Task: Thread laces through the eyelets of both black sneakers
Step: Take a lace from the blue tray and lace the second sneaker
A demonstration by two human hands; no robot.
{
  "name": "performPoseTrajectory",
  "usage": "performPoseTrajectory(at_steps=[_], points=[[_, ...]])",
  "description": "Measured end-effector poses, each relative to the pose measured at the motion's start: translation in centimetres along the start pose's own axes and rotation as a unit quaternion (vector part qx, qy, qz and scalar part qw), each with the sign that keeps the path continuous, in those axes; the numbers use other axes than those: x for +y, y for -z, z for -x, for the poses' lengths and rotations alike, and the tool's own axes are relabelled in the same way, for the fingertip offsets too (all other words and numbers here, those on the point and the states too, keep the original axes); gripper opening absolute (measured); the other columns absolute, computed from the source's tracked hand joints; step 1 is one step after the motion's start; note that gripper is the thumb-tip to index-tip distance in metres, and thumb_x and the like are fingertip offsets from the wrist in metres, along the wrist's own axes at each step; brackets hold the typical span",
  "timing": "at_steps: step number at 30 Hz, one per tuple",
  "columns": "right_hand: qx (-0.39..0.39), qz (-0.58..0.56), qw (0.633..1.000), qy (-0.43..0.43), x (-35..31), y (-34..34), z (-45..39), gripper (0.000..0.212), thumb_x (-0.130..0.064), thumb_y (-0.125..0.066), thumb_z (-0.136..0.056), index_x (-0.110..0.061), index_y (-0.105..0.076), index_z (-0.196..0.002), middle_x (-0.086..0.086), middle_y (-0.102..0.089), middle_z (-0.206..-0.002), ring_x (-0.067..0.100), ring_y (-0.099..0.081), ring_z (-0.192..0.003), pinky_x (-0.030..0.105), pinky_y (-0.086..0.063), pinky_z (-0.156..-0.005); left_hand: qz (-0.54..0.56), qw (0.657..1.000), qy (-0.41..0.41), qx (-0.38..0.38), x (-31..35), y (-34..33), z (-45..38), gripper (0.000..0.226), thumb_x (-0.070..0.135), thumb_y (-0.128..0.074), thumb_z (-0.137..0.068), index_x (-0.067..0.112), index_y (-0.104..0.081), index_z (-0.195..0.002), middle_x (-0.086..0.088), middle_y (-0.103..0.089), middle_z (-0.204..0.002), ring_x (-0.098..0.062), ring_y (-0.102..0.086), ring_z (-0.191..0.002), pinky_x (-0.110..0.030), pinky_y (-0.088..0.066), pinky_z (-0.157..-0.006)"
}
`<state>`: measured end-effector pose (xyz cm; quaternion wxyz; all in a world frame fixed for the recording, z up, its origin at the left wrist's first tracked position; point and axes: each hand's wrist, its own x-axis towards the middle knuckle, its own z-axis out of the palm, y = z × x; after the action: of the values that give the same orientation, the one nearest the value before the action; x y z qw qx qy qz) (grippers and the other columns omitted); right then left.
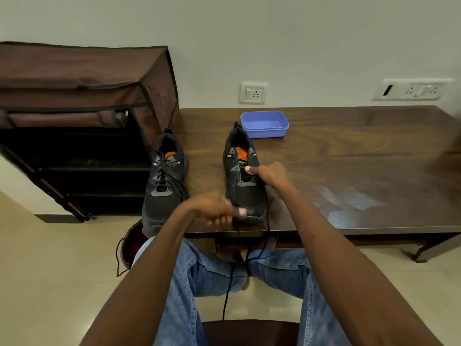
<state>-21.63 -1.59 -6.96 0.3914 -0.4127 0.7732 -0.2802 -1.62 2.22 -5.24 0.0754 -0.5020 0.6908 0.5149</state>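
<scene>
Loose lace [228, 290] dangles below the bench [349, 158] as right fingers [250, 169] pinch it taut at the right sneaker [243, 181], left hand [215, 208] blurred, its hold unclear.

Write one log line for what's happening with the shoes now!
left sneaker: laced | right sneaker: partly laced | right hand: at eyelets | left hand: blurred, near toe

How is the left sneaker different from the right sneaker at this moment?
The left sneaker is laced up to the top; the right sneaker has lace only in its lower eyelets, and its lace hangs over the table edge. No hand touches the left sneaker; the right hand holds lace over the right sneaker, and the left hand, blurred, is at its toe. Both are black, with toes pointing toward the person.
</scene>
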Motion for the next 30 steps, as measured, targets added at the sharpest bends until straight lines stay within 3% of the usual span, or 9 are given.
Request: performPoseTrajectory(at_steps=[2, 4, 8, 10, 16, 21, 23, 26, 30], points=[[0.003, 0.008, 1.0, -0.003, 0.0, -0.1, 0.1, 0.066, -0.058, -0.08, -0.07, -0.008, -0.067, -0.11, 0.006, -0.069, -0.109, 0.026, -0.064, -0.101, 0.041, -0.053, -0.087, 0.128, 0.967, -0.049, 0.213, 0.2, 0.7, -0.8, 0.039, 0.048, -0.066, -0.092, 0.015, -0.056, -0.072, 0.003, -0.051, -0.061, -0.009, -0.045, -0.052, -0.021, -0.037, -0.047], [0.009, 0.018, 1.0, 0.0, -0.1, -0.3, 0.2, 0.066, -0.058, -0.079, -0.071, -0.008, -0.065, -0.113, 0.006, -0.068, -0.11, 0.025, -0.064, -0.102, 0.038, -0.052, -0.083, 0.133, 0.946, -0.085, 0.283, 0.6, 0.3, -1.8, 0.035, 0.043, -0.066, -0.093, 0.016, -0.052, -0.076, 0.003, -0.051, -0.065, -0.009, -0.045, -0.058, -0.024, -0.036, -0.053], [0.019, 0.022, 1.0, 0.007, -0.3, -0.2, 0.5, 0.059, -0.054, -0.078, -0.076, -0.007, -0.065, -0.107, 0.006, -0.067, -0.107, 0.025, -0.063, -0.1, 0.035, -0.046, -0.076, 0.05, 0.952, -0.096, 0.287, 1.0, -0.4, -2.9, 0.026, 0.03, -0.058, -0.1, 0.019, -0.052, -0.077, 0.004, -0.051, -0.066, -0.008, -0.044, -0.059, -0.024, -0.035, -0.055], [0.026, 0.019, 0.999, 0.008, -0.4, -0.2, 0.7, 0.052, -0.053, -0.078, -0.077, -0.01, -0.063, -0.102, 0.006, -0.066, -0.106, 0.025, -0.062, -0.101, 0.036, -0.048, -0.079, 0.059, 0.957, -0.111, 0.262, 0.9, 0.0, -2.7, 0.025, 0.022, -0.058, -0.1, 0.017, -0.054, -0.075, 0.002, -0.051, -0.066, -0.009, -0.046, -0.06, -0.022, -0.037, -0.055], [0.04, 0.007, 0.999, 0.01, -0.6, -0.4, 1.3, 0.051, -0.051, -0.078, -0.078, -0.008, -0.063, -0.1, 0.006, -0.066, -0.103, 0.025, -0.062, -0.098, 0.036, -0.049, -0.079, 0.084, 0.994, -0.066, 0.027, -0.4, 0.6, -1.2, 0.026, 0.007, -0.063, -0.095, 0.01, -0.056, -0.07, -0.002, -0.055, -0.056, -0.01, -0.052, -0.05, -0.02, -0.045, -0.048], [0.048, 0.022, 0.999, 0.01, -0.8, -0.8, 1.9, 0.06, -0.059, -0.075, -0.072, -0.011, -0.065, -0.106, 0.007, -0.069, -0.107, 0.028, -0.064, -0.1, 0.046, -0.054, -0.09, 0.068, 0.997, -0.019, -0.035, -0.7, 0.5, -0.8, 0.025, 0.003, -0.063, -0.093, 0.009, -0.058, -0.069, -0.005, -0.058, -0.059, -0.015, -0.052, -0.054, -0.022, -0.045, -0.048], [0.045, 0.03, 0.998, 0.018, -0.7, -0.6, 2.0, 0.059, -0.06, -0.074, -0.075, -0.011, -0.065, -0.105, 0.007, -0.069, -0.107, 0.028, -0.065, -0.1, 0.043, -0.054, -0.087, 0.07, 0.997, -0.016, -0.018, -0.7, 0.6, -0.7, 0.025, 0.01, -0.066, -0.094, 0.01, -0.059, -0.07, -0.004, -0.058, -0.06, -0.013, -0.052, -0.052, -0.02, -0.045, -0.047], [0.025, 0.044, 0.998, 0.032, -0.8, 0.1, 2.3, 0.054, -0.06, -0.07, -0.082, -0.01, -0.064, -0.1, 0.006, -0.069, -0.103, 0.026, -0.066, -0.096, 0.036, -0.05, -0.073, 0.066, 0.993, -0.01, 0.095, -1.1, 0.9, -0.9, 0.033, 0.03, -0.077, -0.086, 0.013, -0.056, -0.067, -0.002, -0.056, -0.058, -0.012, -0.049, -0.049, -0.023, -0.042, -0.049], [-0.036, 0.098, 0.995, -0.007, -0.7, 1.5, 3.8, 0.045, -0.05, -0.074, -0.084, -0.01, -0.055, -0.083, 0.004, -0.058, -0.082, 0.02, -0.06, -0.082, 0.037, -0.053, -0.081, 0.139, 0.969, -0.039, 0.203, -0.9, 0.9, -1.0, 0.038, 0.038, -0.08, -0.082, 0.016, -0.051, -0.071, 0.0, -0.05, -0.056, -0.011, -0.043, -0.047, -0.021, -0.036, -0.042]])
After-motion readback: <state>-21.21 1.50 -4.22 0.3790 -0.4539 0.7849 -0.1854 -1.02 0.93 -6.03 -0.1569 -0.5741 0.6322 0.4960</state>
